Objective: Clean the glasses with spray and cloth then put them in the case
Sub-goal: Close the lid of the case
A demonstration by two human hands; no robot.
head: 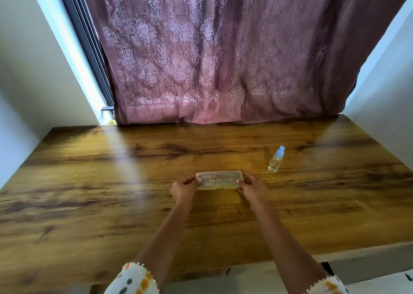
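A translucent plastic glasses case [219,180] lies flat on the wooden table [111,193], its lid down. Dark glasses show faintly through the lid. My left hand [184,189] grips the case's left end and my right hand [251,187] grips its right end. A small clear spray bottle [276,159] with a pale blue cap stands upright to the right of the case and a little farther back, apart from my hands. I see no cloth.
A mauve patterned curtain [223,59] hangs along the table's far edge. White walls close in on the left and right. The table's near edge runs just in front of my patterned sleeves.
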